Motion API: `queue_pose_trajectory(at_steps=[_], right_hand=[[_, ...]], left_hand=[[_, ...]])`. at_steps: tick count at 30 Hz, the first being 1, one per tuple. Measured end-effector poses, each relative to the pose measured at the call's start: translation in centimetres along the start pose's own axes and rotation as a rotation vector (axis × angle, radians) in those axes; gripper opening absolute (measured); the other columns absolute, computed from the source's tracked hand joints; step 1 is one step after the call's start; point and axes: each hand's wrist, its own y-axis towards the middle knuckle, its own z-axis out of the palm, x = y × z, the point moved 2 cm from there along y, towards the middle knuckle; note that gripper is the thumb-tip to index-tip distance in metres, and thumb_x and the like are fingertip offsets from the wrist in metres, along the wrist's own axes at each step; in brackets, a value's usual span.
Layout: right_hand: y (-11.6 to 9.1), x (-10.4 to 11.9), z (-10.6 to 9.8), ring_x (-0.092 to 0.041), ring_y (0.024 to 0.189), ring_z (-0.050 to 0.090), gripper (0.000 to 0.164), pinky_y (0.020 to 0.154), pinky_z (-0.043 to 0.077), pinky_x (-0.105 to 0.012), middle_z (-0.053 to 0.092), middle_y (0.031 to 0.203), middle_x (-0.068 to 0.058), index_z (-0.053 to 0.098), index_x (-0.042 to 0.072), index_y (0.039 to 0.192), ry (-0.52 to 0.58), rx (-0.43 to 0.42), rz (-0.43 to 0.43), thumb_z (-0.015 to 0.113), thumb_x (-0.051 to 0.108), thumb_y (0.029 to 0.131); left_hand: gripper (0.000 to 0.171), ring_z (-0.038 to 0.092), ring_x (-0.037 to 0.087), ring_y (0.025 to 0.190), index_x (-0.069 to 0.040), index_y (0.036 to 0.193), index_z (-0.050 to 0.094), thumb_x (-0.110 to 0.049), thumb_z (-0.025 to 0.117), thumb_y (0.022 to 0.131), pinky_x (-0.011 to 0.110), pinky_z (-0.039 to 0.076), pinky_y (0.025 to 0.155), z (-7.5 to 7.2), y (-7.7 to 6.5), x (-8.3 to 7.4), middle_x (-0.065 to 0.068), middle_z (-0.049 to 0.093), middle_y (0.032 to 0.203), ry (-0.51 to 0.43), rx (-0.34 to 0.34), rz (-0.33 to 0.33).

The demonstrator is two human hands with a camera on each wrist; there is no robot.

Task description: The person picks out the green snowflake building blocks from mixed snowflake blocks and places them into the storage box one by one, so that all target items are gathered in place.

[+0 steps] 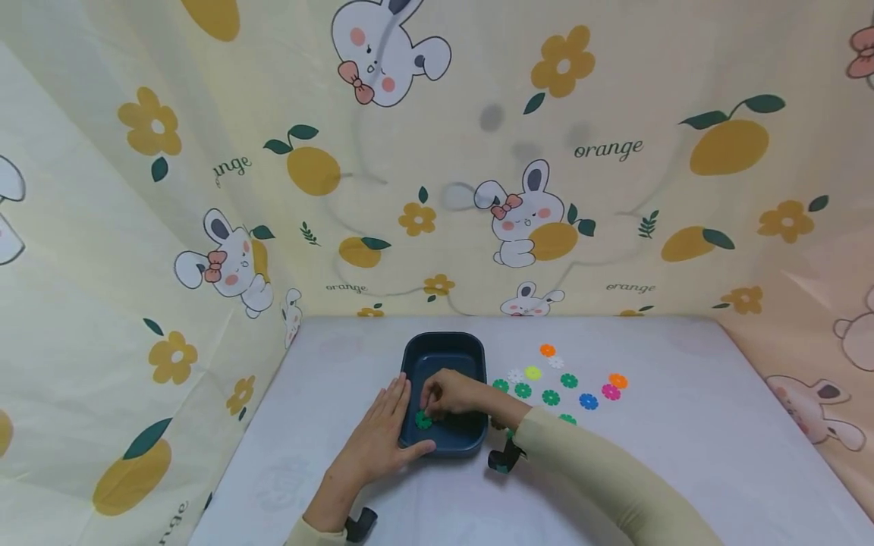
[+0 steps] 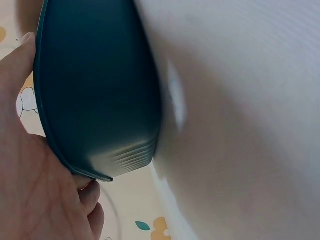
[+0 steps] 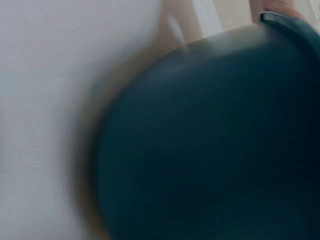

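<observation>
A dark blue-green rectangular bin [image 1: 444,341] stands on the white table. My left hand [image 1: 375,447] rests against the bin's left side with fingers straight along the rim and the thumb across the near corner. In the left wrist view, that hand's thumb touches the edge of the bin [image 2: 100,85]. My right hand [image 1: 454,394] reaches inside from the right with bent fingers, pinching at a green flower-shaped disc [image 1: 424,420] low in the bin. The right wrist view is blurred and mostly filled by the bin's outer wall [image 3: 210,140]; the right fingers are hidden there.
Right of the bin lie several loose flower-shaped discs, among them a blue disc [image 1: 589,402], a pink disc [image 1: 611,392], a yellow disc [image 1: 532,373] and an orange disc [image 1: 548,350]. My right forearm crosses above the nearest ones. A printed cloth [image 1: 437,250] hangs behind the table.
</observation>
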Motion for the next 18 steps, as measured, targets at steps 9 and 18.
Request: queue_pose_trajectory(at_steps=[9, 18], right_hand=[[-0.2, 0.1, -0.3, -0.009, 0.076, 0.072, 0.006, 0.068, 0.061, -0.023, 0.076, 0.086, 0.003, 0.078, 0.008, 0.102, -0.030, -0.038, -0.028, 0.077, 0.003, 0.098], [-4.1, 0.8, -3.6, -0.009, 0.084, 0.067, 0.009, 0.077, 0.061, -0.024, 0.073, 0.096, 0.008, 0.079, 0.008, 0.109, -0.116, -0.211, -0.126, 0.078, 0.013, 0.100]], left_hand=[[0.115, 0.005, 0.025, 0.167, -0.006, 0.173, 0.012, -0.079, 0.058, 0.096, 0.047, 0.011, 0.136, -0.3, 0.1, -0.1, 0.009, 0.003, 0.181, -0.014, 0.006, -0.013], [0.119, 0.006, 0.025, 0.167, -0.007, 0.173, 0.011, -0.082, 0.057, 0.094, 0.048, 0.012, 0.136, 0.0, 0.1, -0.1, 0.007, 0.002, 0.181, 0.005, 0.005, -0.021]])
